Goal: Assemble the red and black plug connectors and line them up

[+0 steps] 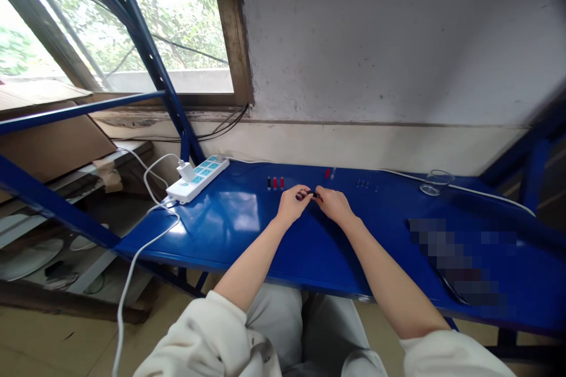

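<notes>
pale sleeves (198,336) are showing nearest; left hand (293,202) and right hand (335,205) are pinching a dark piece (314,194), likely steadying it; three tubes (275,183) are sitting in line, probably for order.

Bright window (186,17), glare on tabletop (305,253)

Two red cylinders (275,182) and one black cylinder (269,182) stand in one row. The surface (309,259) also carries one power strip (198,179) and one clear cup (435,183).
</notes>
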A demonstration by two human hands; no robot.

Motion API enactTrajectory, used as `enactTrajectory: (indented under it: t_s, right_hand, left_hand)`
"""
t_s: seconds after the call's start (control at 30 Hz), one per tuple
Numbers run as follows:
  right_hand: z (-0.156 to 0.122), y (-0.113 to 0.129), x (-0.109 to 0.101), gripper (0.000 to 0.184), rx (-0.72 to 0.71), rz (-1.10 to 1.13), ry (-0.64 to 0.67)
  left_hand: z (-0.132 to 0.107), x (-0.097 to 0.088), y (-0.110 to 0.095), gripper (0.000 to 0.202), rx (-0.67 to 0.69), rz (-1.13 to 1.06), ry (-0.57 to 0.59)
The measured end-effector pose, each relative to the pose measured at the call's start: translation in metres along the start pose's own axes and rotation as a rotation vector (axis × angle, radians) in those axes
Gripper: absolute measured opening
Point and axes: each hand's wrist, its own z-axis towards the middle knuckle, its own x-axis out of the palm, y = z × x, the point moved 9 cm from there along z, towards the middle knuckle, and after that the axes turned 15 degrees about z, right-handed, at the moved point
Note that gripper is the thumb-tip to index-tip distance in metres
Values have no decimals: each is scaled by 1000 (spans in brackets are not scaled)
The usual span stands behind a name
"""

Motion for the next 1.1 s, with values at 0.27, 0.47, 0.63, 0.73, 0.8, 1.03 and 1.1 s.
enactTrajectory:
  t_s: [0.27,0.47,0.63,0.73,0.8,1.03,1.1]
  right_hand:
    - [9,-1,7,10,-22,407,-52]
    - [32,-1,20,13,36,485,-79]
    - [55,9,38,13,54,395,-51]
    - [66,14,46,14,53,378,-46]
    - [70,17,51,14,47,377,-35]
    - [77,22,58,13,91,345,35]
    - [77,21,56,13,116,329,39]
  left_hand:
    - [-1,-12,1,19,-77,-79,-111]
    - [-1,-46,27,32,-304,-311,-375]
    - [-4,-51,44,32,-433,-496,-453]
    - [-7,-50,48,29,-489,-557,-475]
    - [-8,-50,51,27,-519,-580,-480]
    - [-8,-49,52,26,-525,-576,-466]
    - [-8,-49,52,26,-521,-575,-467]
